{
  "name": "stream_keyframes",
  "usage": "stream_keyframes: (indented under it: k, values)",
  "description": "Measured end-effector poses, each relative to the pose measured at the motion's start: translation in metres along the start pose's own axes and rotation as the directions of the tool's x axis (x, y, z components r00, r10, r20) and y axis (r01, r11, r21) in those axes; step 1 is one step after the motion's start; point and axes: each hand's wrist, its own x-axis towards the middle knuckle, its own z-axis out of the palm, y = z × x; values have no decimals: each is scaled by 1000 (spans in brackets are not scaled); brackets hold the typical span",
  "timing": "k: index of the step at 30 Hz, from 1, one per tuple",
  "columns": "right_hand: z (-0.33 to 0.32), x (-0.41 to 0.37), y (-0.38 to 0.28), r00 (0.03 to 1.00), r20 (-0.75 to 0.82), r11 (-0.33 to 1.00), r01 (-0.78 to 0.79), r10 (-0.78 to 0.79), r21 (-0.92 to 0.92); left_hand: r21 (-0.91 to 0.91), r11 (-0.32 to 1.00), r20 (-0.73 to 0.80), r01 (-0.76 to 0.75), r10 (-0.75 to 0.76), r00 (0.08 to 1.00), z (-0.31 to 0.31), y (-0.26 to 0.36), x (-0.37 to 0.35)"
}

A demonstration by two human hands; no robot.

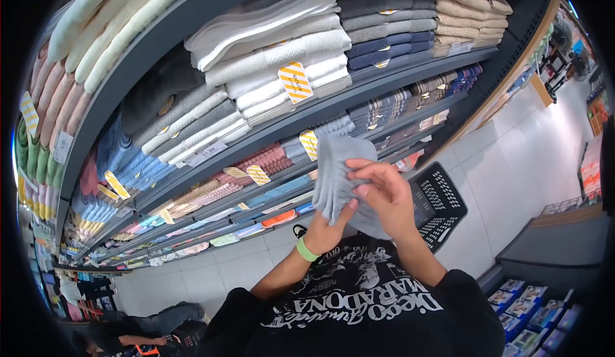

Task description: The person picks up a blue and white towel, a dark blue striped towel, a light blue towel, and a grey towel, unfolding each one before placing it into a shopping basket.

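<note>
Closest in, above a black printed shirt (pixel 359 299), the left hand (pixel 325 229), wearing a green wristband (pixel 305 249), is closing around the lower edge of a grey towel (pixel 336 171), thumb pressing into the cloth. The right hand (pixel 384 194) is pinching the same towel's folds from the side, fingertips curled onto the fabric. The towel is hanging in the air at chest height between both hands, in front of the shelves and touching none of them. It is bunching loosely, so I judge a slackening pinch could be letting a layer slide out and the fold fall open, or the whole piece could be dropping toward the floor. Just behind the hands a black basket (pixel 442 203) is leaning against the bottom shelf, crowding the space below. Farther back, stacks of white towels (pixel 282 43) with a yellow striped tag (pixel 295 81) are filling the shelves tightly, leaving little free room. Another person (pixel 128 331) is crouching low on the tiled floor (pixel 512 158), well apart.
</note>
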Motion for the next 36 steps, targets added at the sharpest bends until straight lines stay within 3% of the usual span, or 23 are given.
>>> stream_keyframes:
  k: [1,2,4,5,6,8,10,13,15,18,21,24,33,36]
  values:
    - [-2,0,-5,1000,-3,1000,2,-2,-2,24,1000,64,-18,17,998,-4,4,5]
    - [-2,-1,-15,996,69,978,68,-55,-197,124,981,119,-147,132,984,-8,5,10]
    - [-2,1,-29,981,165,855,174,-105,-489,100,990,220,-97,73,973,-19,4,12]
    - [-4,1,-31,982,158,855,169,-104,-489,82,995,312,-47,19,950,-23,3,14]
    - [-8,0,-34,973,216,810,191,-82,-555,112,986,365,-121,72,928,-24,10,15]
    - [-11,-1,-36,963,261,740,229,-75,-633,126,987,359,-96,45,932,-22,6,14]
    - [-12,-2,-34,968,242,767,208,-72,-607,140,988,352,-70,17,936,-19,5,13]
    - [-11,-2,-28,972,215,784,204,-92,-587,-5,1000,315,20,-17,949,-18,7,12]
    - [-10,-1,-24,971,210,781,220,-116,-585,-96,983,403,156,-105,909,-24,12,11]
    - [-8,1,-20,982,164,782,174,-92,-599,-50,979,500,200,-149,853,-34,18,9]
    - [-7,3,-17,980,166,793,185,-107,-580,-135,971,463,197,-114,879,-33,16,7]
    - [-6,3,-14,970,207,781,226,-127,-582,-104,970,449,218,-150,881,-33,17,5]
    - [7,-1,-17,991,131,806,84,-8,-586,-137,969,435,207,-129,891,-30,13,1]
    - [4,-5,-16,969,246,769,164,-9,-618,-80,981,426,176,-126,896,-31,10,-2]
